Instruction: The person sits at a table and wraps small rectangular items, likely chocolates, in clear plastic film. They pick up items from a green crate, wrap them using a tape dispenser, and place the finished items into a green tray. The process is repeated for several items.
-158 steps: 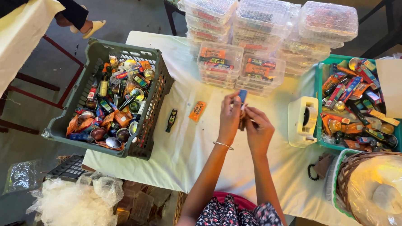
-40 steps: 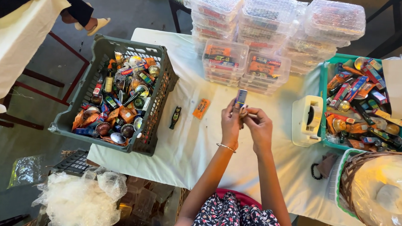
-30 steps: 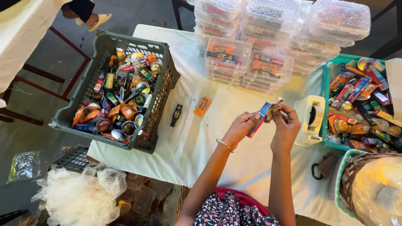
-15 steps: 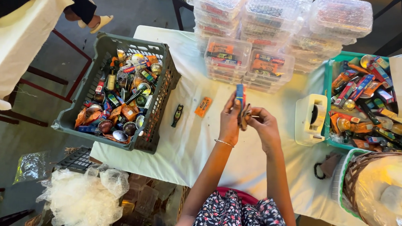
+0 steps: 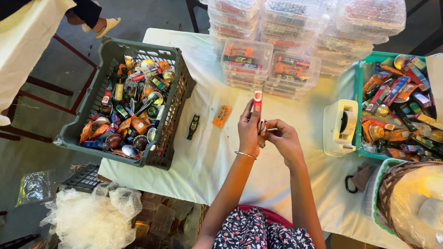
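Stacked clear lidded tubs (image 5: 271,67) stand at the far edge of the white-covered counter (image 5: 205,158). Just before them, the left hand (image 5: 248,130) grips a slim red-and-white packet (image 5: 257,102) upright, fingers closed round its lower end. The right hand (image 5: 283,137) pinches at the packet's base, touching the left. An orange packet (image 5: 221,116) and a small dark bottle (image 5: 193,127) lie left of the tubs' front.

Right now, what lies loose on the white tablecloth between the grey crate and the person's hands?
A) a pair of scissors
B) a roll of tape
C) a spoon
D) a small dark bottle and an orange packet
D: the small dark bottle and the orange packet lie side by side on the tablecloth, between the grey crate and the left hand.
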